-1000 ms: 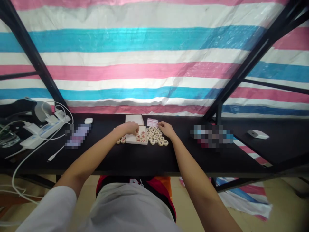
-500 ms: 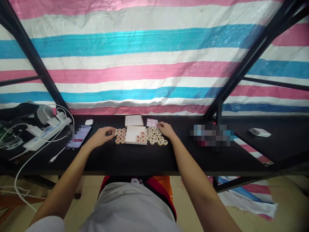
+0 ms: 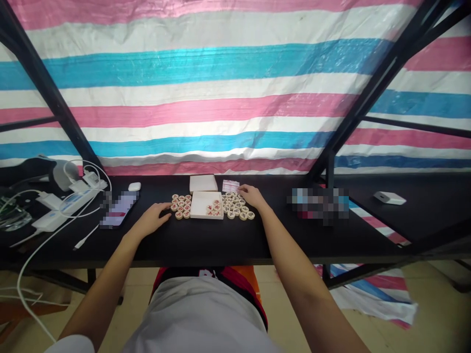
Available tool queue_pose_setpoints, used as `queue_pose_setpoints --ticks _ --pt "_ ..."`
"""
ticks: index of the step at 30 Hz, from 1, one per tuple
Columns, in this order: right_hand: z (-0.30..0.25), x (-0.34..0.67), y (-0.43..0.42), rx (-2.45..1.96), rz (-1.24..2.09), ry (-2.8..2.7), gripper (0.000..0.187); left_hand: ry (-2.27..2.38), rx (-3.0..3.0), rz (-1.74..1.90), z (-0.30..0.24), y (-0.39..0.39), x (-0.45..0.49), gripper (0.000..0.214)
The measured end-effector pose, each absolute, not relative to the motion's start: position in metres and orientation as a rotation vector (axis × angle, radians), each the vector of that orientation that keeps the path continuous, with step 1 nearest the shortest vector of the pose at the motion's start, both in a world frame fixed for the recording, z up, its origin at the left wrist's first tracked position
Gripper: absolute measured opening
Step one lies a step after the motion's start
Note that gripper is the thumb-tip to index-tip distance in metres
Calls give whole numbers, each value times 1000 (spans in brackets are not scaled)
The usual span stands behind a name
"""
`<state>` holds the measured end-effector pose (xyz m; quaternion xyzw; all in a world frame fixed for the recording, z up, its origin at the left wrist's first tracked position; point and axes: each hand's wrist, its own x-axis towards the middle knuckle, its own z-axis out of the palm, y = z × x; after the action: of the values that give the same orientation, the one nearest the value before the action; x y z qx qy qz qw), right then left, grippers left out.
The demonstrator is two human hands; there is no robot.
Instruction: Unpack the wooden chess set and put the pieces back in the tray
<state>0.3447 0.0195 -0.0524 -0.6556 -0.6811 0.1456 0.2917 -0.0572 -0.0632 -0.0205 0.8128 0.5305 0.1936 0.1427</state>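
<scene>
Having hung over the box (image 3: pixel 200 203) a second ago, the left hand (image 3: pixel 150 219) now rests on the table (image 3: pixel 206 242) to the left, just beside the red pieces (image 3: pixel 180 208), its thumb and fingers spread with a gap between them. These round pieces lie in a cluster left of the box, and a few more red ones sit inside it, toward its right side. Dark pieces (image 3: pixel 237 213) crowd against the box's right. Beside their far edge is the right hand (image 3: pixel 253 196), fingertips by the checked paper (image 3: pixel 230 186); whether they pinch anything, I cannot tell. Behind the box lies the lid (image 3: pixel 203 183), and farther left a phone (image 3: pixel 123 206)
</scene>
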Motion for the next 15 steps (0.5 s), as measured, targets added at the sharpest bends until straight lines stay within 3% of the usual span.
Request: queue_pose_setpoints --ticks 7,12,15 --pt "-47 342 16 -1765 392 -1824 25 1511 2421 725 -20 -56 -61 48" --pt "-50 343 18 -1773 386 -1835 25 1391 2264 515 -10 -20 -65 73" --pt "-52 345 20 -1770 384 -1825 25 1405 2194 467 -9 -4 -58 71"
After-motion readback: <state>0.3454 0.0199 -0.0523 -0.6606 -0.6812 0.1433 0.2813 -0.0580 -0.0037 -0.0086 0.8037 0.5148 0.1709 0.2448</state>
